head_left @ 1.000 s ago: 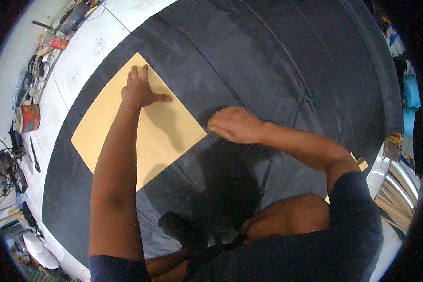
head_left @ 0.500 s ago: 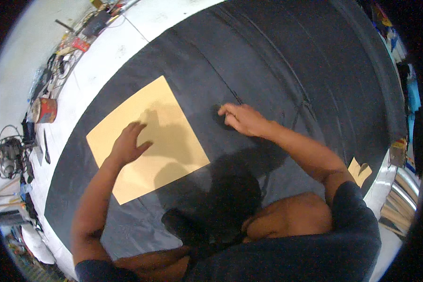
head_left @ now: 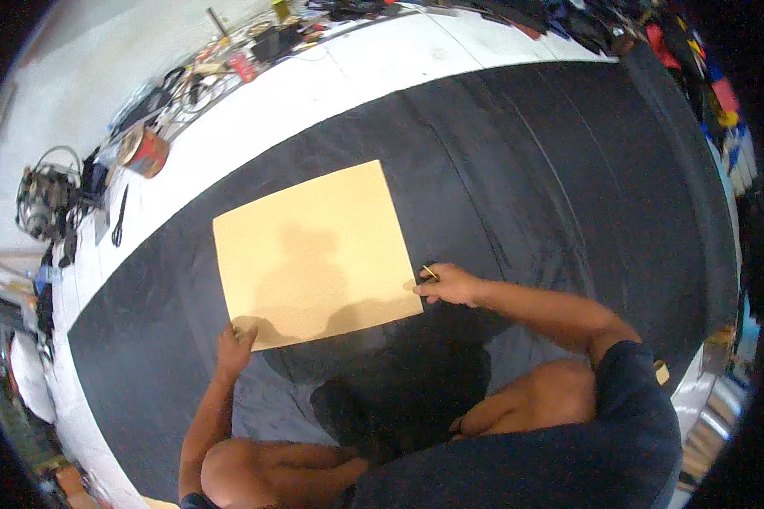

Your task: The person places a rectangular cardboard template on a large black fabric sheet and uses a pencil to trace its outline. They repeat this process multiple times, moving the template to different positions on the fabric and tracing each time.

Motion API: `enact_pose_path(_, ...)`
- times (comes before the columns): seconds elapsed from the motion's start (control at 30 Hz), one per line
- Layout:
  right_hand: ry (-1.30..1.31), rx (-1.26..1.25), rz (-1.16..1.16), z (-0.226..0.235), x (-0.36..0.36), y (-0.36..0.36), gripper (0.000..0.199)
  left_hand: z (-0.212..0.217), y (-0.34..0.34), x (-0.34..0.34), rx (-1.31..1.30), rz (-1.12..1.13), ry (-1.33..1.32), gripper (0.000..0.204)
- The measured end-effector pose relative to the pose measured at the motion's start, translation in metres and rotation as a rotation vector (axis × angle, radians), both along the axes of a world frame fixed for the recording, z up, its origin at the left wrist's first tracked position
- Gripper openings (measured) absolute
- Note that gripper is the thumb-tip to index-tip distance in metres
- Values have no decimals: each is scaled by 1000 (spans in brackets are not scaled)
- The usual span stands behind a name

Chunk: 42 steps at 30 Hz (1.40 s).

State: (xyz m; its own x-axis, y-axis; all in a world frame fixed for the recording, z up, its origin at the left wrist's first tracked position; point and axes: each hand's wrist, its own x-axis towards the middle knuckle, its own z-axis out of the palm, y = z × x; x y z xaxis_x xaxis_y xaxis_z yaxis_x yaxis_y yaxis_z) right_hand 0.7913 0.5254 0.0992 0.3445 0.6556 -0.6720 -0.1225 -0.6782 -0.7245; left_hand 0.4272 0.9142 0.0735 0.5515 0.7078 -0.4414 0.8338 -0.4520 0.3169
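A flat yellow sheet (head_left: 306,220), like card or stiff paper, lies on black cloth (head_left: 501,187) spread before me. My left hand (head_left: 236,346) is at its near left corner, thumb and fingers closed over the edge. Beside the near part of its right edge is my right hand (head_left: 446,284), fingers curled, fingertips at the sheet. A thin yellow stick (head_left: 430,272), pencil-like, pokes out from between those fingers. The shadow of my head and arms falls on the sheet.
White tiled floor (head_left: 356,81) borders the cloth. Far left stand a red tin (head_left: 143,153), black scissors (head_left: 120,216) and a dark machine (head_left: 49,199). Tools and cables clutter the wall side. A small yellow scrap (head_left: 661,371) lies at right, near several rolls (head_left: 713,416).
My left hand has gone from above the sheet to its near left corner. My right hand has come from the bare cloth to the sheet's right edge. The view has turned.
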Motion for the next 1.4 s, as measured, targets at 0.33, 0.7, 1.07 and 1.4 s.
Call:
enact_pose_path(0.33, 140, -120, -205, 1, -5, 16, 45, -29, -9, -1, 35, 229, -174, 75)
enact_pose_path(0.7, 197, -123, -176, 10, 5, 19, 38, 19, 8, -7, -473, 506, -385, 41)
enact_pose_path(1.07, -371, -200, 185, 108, 39, -24, 50, 222, -87, 67, -651, 430, -401, 48)
enact_pose_path(1.4, -206, -333, -190, 335, 24, -126, 71, 513, -218, 30, -764, 611, -650, 49)
